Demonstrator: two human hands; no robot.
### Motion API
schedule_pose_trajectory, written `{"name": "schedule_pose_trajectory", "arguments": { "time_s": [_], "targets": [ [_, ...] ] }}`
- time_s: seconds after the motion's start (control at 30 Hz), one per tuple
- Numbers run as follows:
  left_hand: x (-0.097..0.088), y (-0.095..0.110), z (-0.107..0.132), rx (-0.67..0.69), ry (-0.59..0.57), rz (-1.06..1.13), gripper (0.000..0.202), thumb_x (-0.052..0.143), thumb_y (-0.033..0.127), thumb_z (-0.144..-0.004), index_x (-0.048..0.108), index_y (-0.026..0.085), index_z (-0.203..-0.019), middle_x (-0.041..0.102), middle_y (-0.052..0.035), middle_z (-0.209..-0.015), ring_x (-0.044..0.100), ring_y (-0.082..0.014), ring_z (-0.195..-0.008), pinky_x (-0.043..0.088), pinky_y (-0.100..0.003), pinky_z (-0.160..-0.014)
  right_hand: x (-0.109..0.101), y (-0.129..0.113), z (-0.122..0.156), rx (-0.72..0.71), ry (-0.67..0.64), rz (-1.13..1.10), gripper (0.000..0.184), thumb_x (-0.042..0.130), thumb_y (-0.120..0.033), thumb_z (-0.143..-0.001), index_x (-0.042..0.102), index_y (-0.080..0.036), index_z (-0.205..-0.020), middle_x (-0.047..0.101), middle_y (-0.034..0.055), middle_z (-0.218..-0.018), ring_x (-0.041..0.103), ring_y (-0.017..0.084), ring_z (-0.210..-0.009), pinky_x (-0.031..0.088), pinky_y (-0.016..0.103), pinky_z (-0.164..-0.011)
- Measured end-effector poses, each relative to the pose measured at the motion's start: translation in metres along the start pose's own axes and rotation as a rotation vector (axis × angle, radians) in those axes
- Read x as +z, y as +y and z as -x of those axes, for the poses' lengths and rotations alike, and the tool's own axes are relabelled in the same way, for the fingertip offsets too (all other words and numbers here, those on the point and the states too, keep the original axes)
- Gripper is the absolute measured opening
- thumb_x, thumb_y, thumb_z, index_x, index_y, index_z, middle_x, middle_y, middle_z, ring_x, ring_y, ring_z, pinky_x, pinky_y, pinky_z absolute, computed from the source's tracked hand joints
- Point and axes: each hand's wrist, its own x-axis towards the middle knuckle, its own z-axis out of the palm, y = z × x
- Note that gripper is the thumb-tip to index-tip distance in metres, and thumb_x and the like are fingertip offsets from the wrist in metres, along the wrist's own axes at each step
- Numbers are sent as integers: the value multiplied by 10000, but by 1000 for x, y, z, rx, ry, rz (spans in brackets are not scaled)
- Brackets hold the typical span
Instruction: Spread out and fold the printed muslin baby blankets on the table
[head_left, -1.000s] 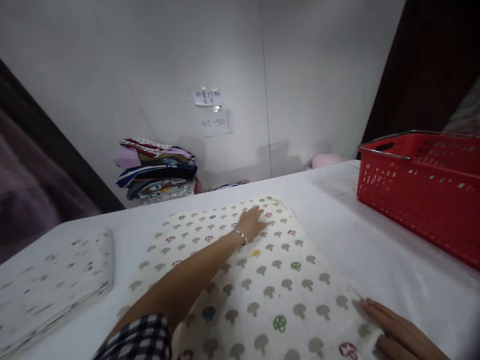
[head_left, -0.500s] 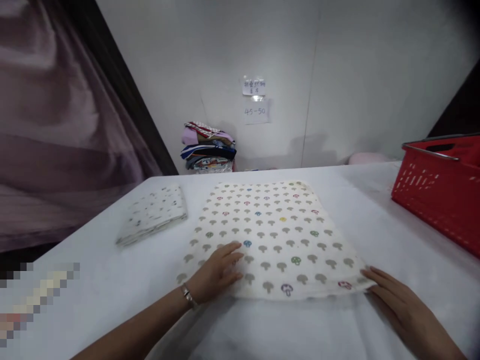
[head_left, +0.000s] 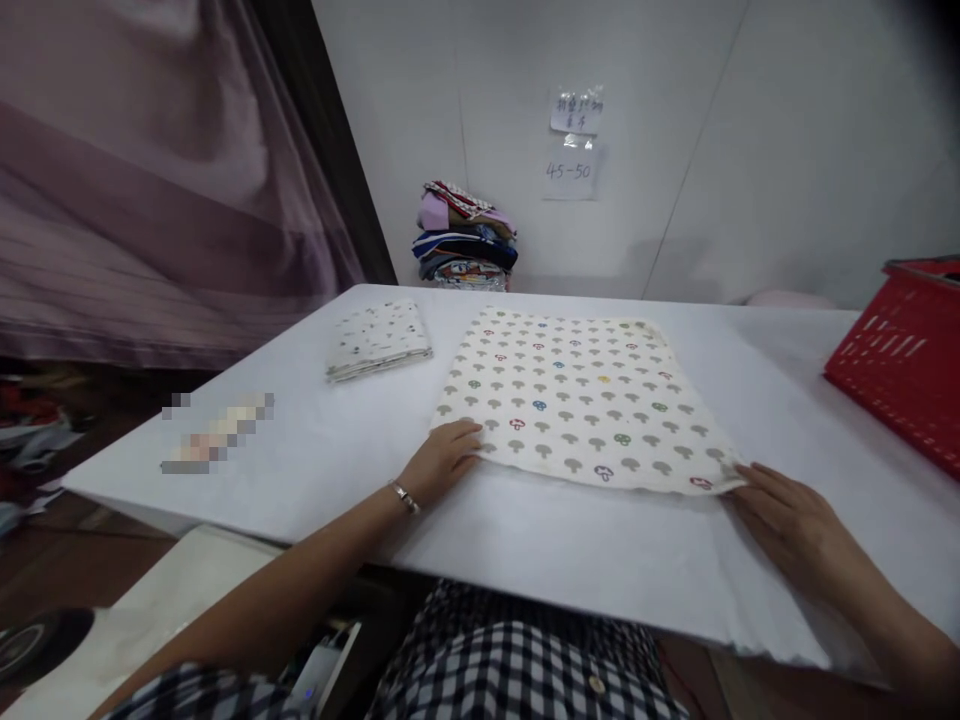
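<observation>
White bench, covered in a plain sheet. Mushroom-print cloth lies flat in the middle of the bench, spread as one rectangle, with its near edge parallel to the bench's near edge and set back from it.

Left hand: palm down, fingers straight and close together, tips resting on the cloth's near-left corner. Nothing gripped. Bracelet on the wrist.

Right hand: palm down on the bench, fingers extended and slightly spread, tips touching the cloth's near-right corner. Nothing gripped.

Surroundings:
- Small folded cloth sits toward the far-left corner, apart from the spread cloth.
- Red basket stands at the right edge, well apart from both hands.
- Stack of folded fabrics stands beyond the far edge against the wall.
- Two paper labels are on the wall above.
- Purple curtain hangs to the left.

Nothing lies between the hands and the cloth.
</observation>
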Motion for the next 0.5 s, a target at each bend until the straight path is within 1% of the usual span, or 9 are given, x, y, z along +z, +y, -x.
{"name": "schedule_pose_trajectory", "arguments": {
  "time_s": [0.13, 0.2, 0.27, 0.37, 0.43, 0.5],
  "targets": [
    [4, 7, -11, 29, -39, -45, 160, 507, 201, -861, 614, 199, -979, 607, -76, -1159, 532, -210, -1089, 428, -410, -955, -1, -43, -33, -51, -27, -69, 276, 449, -324, -898, 576, -216, -1118, 562, 93, -1263, 464, 263, -1216, 422, 468, -946],
    [7, 10, -17, 41, -62, -68, 158, 517, 184, -846, 620, 190, -966, 620, -74, -1123, 544, -210, -1048, 437, -406, -935, 1, -63, -52, -75, -52, -121, 280, 443, -293, -906, 540, -221, -1158, 572, 86, -1246, 476, 257, -1202, 416, 474, -948],
    [10, 11, -21, 40, -68, -79, 158, 516, 165, -837, 627, 183, -949, 630, -71, -1097, 554, -208, -1016, 454, -392, -901, 2, -78, -69, -79, -53, -173, 275, 434, -265, -911, 525, -222, -1167, 594, 90, -1202, 515, 254, -1150, 426, 473, -932],
    [14, 11, -24, 14, -45, -87, 175, 498, 153, -842, 631, 184, -951, 640, -60, -1085, 568, -199, -987, 474, -371, -856, 2, -88, -85, -36, -41, -211, 261, 426, -239, -909, 540, -211, -1142, 640, 102, -1073, 585, 248, -996, 467, 453, -860],
    [14, 11, -24, 12, -39, -106, 199, 499, 147, -839, 626, 184, -988, 641, -59, -1092, 570, -201, -986, 475, -366, -846, 2, -88, -91, -25, -50, -202, 247, 425, -235, -909, 569, -209, -1109, 653, 101, -1012, 597, 245, -926, 481, 434, -820],
    [13, 11, -27, 54, -66, -138, 227, 509, 137, -831, 620, 185, -1023, 639, -59, -1102, 572, -204, -977, 473, -361, -837, 2, -84, -96, -52, -64, -179, 238, 414, -232, -916, 610, -215, -1051, 659, 88, -989, 597, 237, -908, 486, 412, -803]
  ]
}}
